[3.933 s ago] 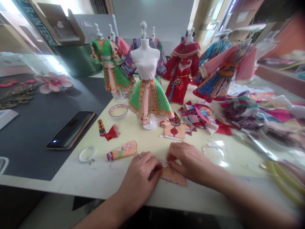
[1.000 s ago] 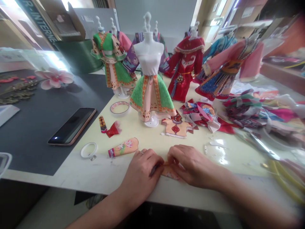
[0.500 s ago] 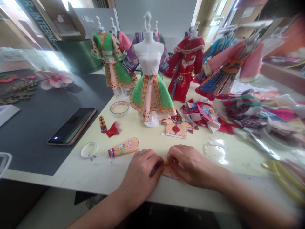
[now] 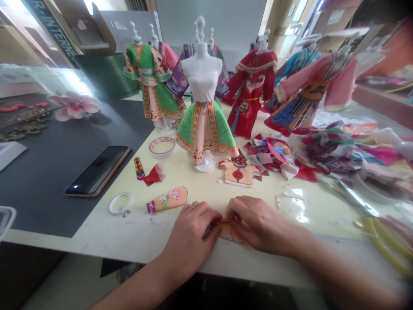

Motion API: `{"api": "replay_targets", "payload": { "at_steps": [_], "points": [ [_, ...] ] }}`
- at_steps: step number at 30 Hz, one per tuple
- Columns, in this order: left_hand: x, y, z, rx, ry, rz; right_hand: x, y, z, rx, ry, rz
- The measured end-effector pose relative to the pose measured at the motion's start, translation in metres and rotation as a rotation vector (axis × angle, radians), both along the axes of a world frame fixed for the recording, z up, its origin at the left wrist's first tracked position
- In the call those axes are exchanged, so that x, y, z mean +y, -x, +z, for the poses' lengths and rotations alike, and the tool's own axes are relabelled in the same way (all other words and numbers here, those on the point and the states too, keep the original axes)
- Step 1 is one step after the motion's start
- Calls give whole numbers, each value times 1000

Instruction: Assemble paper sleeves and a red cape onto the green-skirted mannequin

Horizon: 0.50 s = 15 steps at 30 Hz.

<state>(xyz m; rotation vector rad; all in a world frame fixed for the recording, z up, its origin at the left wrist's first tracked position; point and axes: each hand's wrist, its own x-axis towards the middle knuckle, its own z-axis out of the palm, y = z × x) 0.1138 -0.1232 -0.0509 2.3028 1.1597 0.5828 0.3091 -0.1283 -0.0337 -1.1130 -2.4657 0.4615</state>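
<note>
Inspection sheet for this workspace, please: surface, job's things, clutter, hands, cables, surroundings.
Surface: pale tabletop, with a dark sheet at the left.
Job's things: orange fabric piece, partly covered; sleeve-shaped piece lying to its left.
Clutter: phone, tape roll, white ring, scissors, scrap pile.
Hands: left hand and right hand both at the orange fabric piece; exact grip hidden.
Cables: nothing seen; right edge blurred.
Surroundings: dressed mannequins, green tub, grey panel.
</note>
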Motion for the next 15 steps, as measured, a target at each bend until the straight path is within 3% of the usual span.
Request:
{"api": "replay_targets", "payload": {
  "at_steps": [15],
  "points": [
    [1,0,1,-1,-13,-17,0,-1,0,-7,6,5]
  ]
}}
